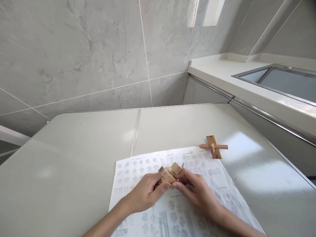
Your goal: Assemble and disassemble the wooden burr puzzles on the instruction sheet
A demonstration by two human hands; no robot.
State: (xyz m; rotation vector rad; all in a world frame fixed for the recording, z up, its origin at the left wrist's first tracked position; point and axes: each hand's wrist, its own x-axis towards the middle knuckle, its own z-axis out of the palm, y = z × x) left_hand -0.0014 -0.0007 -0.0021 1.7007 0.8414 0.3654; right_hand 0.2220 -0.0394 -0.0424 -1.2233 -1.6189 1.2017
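Both forearms come in from the bottom edge and meet over the middle of the sheet. The left hand (pixel 145 192) curls in from the left, thumb and fingertips pinching a small wooden burr puzzle (pixel 170 173); the right hand (pixel 195 189) closes on the same cluster of notched blocks from the other side, fingers bent around its lower right. The puzzle is held just above a printed instruction sheet (pixel 217 179) covered in rows of small diagrams, though the print is too fine to read. The sheet lies flat on a pale grey table (pixel 74 158) with a seam running down its middle. Beyond the sheet's far right corner sits a second wooden puzzle (pixel 213 146), cross-shaped and apart from the hands. Grey marbled wall tiles (pixel 74 49) rise behind, and a white countertop (pixel 222 70) with a sunken steel sink (pixel 283 80) runs along the right.
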